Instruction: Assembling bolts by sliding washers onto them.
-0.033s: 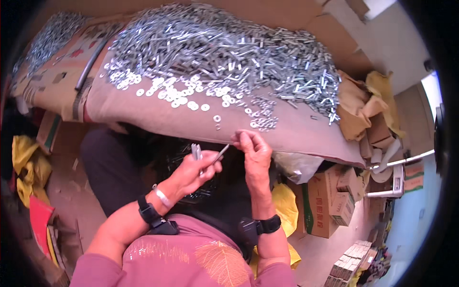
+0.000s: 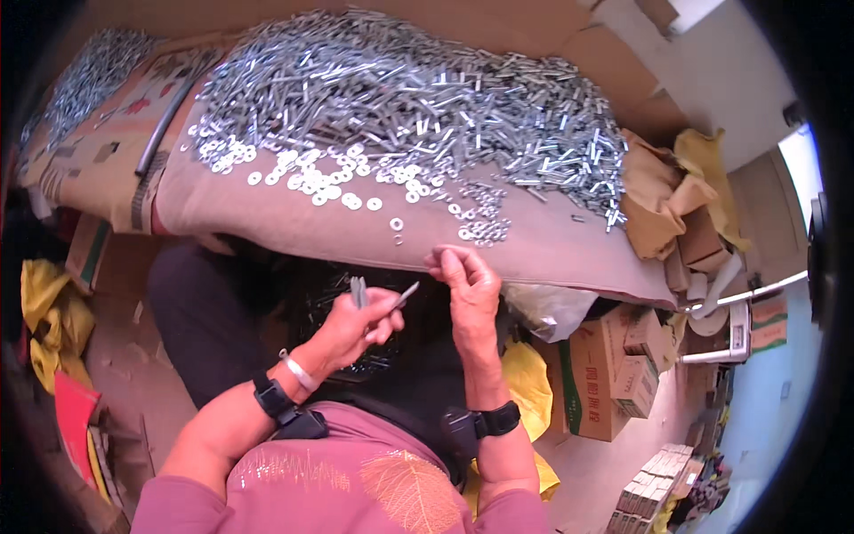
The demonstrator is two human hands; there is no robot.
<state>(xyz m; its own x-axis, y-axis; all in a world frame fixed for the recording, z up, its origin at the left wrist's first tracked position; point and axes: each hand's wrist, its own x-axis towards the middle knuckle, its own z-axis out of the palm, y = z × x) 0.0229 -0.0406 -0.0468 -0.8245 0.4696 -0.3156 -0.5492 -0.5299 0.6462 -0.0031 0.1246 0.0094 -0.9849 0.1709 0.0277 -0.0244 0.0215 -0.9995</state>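
My left hand (image 2: 363, 320) is closed around several slim grey metal rods (image 2: 358, 292), their ends sticking up past the fingers. One more rod (image 2: 407, 295) is pinched at its fingertips and points up toward my right hand. My right hand (image 2: 471, 289) has its thumb and fingers pressed together just right of that rod, apart from it; what they hold, if anything, is too small to make out. Beyond both hands, on a brown padded surface (image 2: 294, 222), lie loose flat washers (image 2: 332, 191), small nuts (image 2: 485, 214) and a big heap of metal rods (image 2: 400, 98).
Below my hands, more metal pieces (image 2: 374, 356) lie in a dark area between my legs. A second heap (image 2: 98, 71) sits far left, near a dark bar (image 2: 169, 125). At right are a clear plastic bag (image 2: 547, 307), cardboard boxes (image 2: 592, 383) and yellow bags (image 2: 529, 383).
My left hand has dropped slightly with its rods, and the pinched rod sits a little lower beside my right hand. The whole view has shifted a little.
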